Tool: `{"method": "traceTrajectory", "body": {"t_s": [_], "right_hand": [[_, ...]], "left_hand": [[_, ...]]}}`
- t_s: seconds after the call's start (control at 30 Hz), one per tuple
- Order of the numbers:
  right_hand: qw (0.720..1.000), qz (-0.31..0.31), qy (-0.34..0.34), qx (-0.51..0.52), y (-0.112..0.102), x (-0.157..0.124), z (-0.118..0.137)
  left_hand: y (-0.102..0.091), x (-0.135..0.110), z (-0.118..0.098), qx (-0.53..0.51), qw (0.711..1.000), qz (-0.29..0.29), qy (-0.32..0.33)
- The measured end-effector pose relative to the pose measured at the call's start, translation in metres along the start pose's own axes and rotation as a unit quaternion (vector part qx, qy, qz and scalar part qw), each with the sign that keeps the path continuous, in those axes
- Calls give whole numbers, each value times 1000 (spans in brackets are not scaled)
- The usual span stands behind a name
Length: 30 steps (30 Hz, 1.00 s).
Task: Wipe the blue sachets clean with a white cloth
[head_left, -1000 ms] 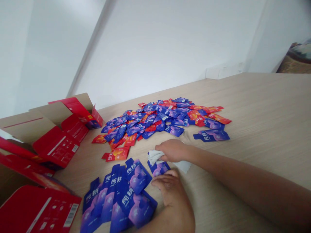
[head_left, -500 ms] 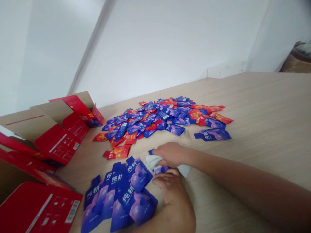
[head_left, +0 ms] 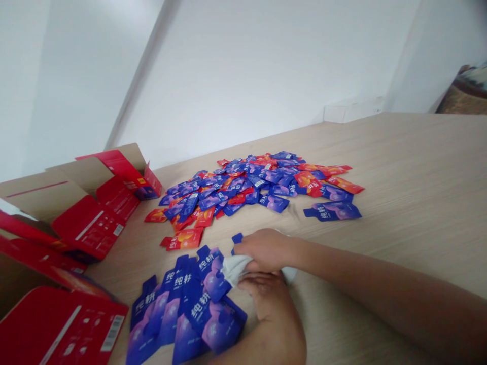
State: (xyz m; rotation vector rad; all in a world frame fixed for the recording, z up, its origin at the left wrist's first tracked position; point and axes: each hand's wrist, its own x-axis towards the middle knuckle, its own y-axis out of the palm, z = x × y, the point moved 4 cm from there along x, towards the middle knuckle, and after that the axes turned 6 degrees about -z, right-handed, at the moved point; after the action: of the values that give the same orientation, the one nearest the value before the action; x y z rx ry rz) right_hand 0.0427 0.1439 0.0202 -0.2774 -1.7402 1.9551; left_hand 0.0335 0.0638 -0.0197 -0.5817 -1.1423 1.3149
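Observation:
My right hand [head_left: 264, 249] is closed on a crumpled white cloth [head_left: 235, 267], pressing it down on a blue sachet [head_left: 237, 238]. Only the sachet's spout end shows; the rest lies under the cloth and hands. Just in front, my left hand [head_left: 264, 294] has its fingers curled over the sachet's near side, touching the right hand. To the left, several blue-purple sachets [head_left: 190, 304] with white lettering overlap in a flat group. The cloth's left end reaches over the edge of the nearest one.
A large pile of blue and red sachets [head_left: 243, 185] spreads across the table [head_left: 399, 203] behind my hands. One blue sachet [head_left: 335, 211] lies apart on the right. Open red boxes [head_left: 91, 228] line the left side. A white box [head_left: 352, 110] stands against the wall.
My right hand has moved slightly down and to the left with the cloth, covering the purple part of the sachet that showed before. The left hand has barely moved.

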Motion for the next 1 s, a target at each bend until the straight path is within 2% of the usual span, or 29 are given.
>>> {"method": "traceTrajectory", "body": {"t_s": [0.07, 0.17, 0.37, 0.47, 0.57, 0.7, 0.83, 1.0], "right_hand": [[1000, 13, 7, 4, 5, 0, -3], [999, -1, 42, -5, 8, 1, -13], [988, -19, 146, -43, -2, -1, -37], [989, -46, 136, -45, -11, -1, -31], [995, -61, 81, -26, -13, -1, -14], [999, -2, 38, -4, 1, 0, 0], [997, -2, 82, -12, 8, 1, -15], [987, -31, 153, -47, -3, -1, -41]], "left_hand": [[0, -1, 0, 12, 1000, -1, 1], [-1, -2, -1, 31, 999, -3, 8], [-1, -2, 0, 58, 998, -6, 22], [1, -2, -1, 90, 995, 1, 35], [4, -2, -4, 132, 990, 8, 45], [9, 1, -5, 113, 992, 31, 36], [7, 1, -4, 93, 995, 27, 29], [2, -3, -3, 134, 990, 10, 48]]}}
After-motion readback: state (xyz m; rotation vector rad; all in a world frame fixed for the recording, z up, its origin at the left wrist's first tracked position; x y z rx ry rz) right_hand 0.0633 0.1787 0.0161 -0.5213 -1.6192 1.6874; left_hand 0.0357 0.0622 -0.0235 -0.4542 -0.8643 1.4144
